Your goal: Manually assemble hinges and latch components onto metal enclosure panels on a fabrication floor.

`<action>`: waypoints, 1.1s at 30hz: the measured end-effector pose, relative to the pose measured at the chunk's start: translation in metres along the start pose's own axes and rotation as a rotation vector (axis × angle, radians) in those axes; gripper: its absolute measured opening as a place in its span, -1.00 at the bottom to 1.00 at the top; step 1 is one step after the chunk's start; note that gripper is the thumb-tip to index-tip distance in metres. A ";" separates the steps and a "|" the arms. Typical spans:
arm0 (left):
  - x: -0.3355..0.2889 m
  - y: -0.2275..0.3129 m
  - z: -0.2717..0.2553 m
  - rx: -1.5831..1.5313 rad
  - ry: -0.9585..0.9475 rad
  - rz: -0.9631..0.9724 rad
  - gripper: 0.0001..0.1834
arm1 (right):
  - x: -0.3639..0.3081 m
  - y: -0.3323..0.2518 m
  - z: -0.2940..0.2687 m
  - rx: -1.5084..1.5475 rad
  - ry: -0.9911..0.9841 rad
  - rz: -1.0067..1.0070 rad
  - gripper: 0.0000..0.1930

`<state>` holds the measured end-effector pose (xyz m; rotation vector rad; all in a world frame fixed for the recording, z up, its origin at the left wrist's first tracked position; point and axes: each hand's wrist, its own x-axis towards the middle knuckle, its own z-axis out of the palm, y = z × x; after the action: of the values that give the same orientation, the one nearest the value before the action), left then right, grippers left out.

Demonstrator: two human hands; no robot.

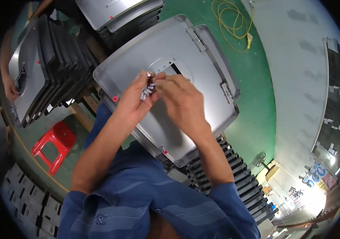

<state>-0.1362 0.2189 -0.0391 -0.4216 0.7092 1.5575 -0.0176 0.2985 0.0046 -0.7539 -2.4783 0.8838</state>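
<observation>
My left hand [133,99] is cupped, palm up, around several small pale grey cylindrical pieces [147,92]. One more whitish piece [149,75] shows at its thumb tip. My right hand [184,102] reaches over from the right, its fingers curled against the pieces and the left fingertips; what it pinches, if anything, is hidden. Both hands are above a large silver-grey panel [134,59] with rounded corners, a dark slot [176,69] and metal hinge-like brackets [197,39]. Red round caps [115,98] stand along its near left edge.
Stacked dark-edged panels stand at the left [58,59] and top [134,20]. Another person's hand [10,88] touches the left stack. A red stool [56,143] is at lower left, a coiled yellow cable [233,20] at upper right, and dark ribbed stacked parts [237,179] at lower right.
</observation>
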 end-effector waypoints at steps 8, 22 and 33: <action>0.012 -0.006 -0.006 0.025 0.068 -0.023 -0.76 | 0.008 0.019 0.006 0.021 -0.126 0.005 -0.76; 0.020 0.023 -0.006 0.032 0.088 -0.089 -0.75 | 0.096 0.139 -0.038 -0.351 0.026 0.307 -0.80; 0.011 0.016 -0.034 0.101 0.219 -0.126 -0.74 | 0.117 0.179 -0.025 -0.489 -0.284 0.320 -0.73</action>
<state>-0.1583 0.2054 -0.0681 -0.5562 0.9087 1.3629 -0.0325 0.4981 -0.0756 -1.2944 -2.9244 0.5053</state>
